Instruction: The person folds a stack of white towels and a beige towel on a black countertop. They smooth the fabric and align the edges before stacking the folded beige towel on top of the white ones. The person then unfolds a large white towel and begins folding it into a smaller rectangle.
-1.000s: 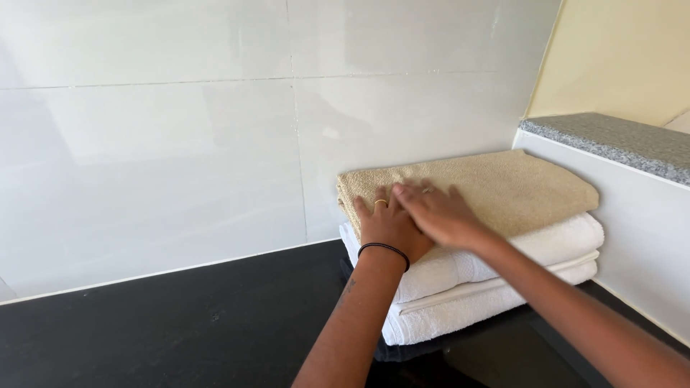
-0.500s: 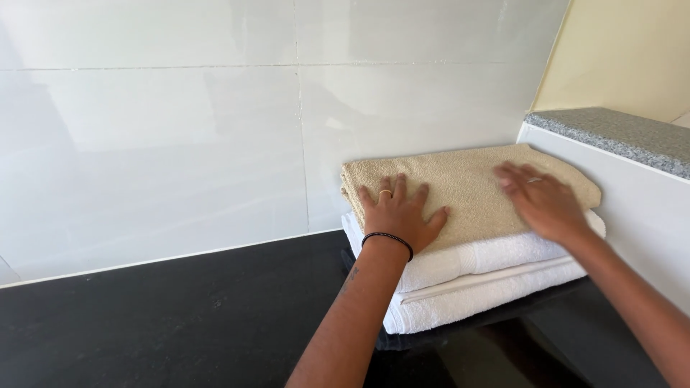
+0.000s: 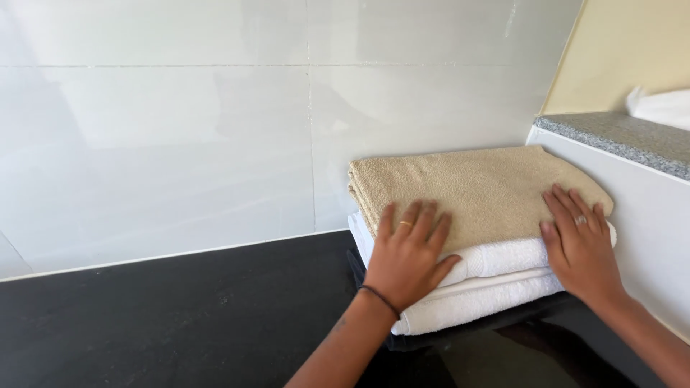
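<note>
A folded beige towel (image 3: 480, 188) lies on top of a stack of folded white towels (image 3: 489, 287), with a dark folded cloth (image 3: 460, 336) at the bottom. My left hand (image 3: 408, 253) rests flat, fingers spread, on the stack's front left edge; it wears a ring and a black wristband. My right hand (image 3: 578, 241) lies flat on the front right corner of the stack, also with a ring. Neither hand grips anything.
The stack sits on a black counter (image 3: 158, 323) against a glossy white tiled wall (image 3: 215, 129). A white ledge with a grey speckled top (image 3: 618, 136) rises just right of the towels, with something white (image 3: 661, 106) on it.
My right hand slid from the middle of the beige towel to its right front corner. Both hands drew back toward the front edge. The view moved closer.
</note>
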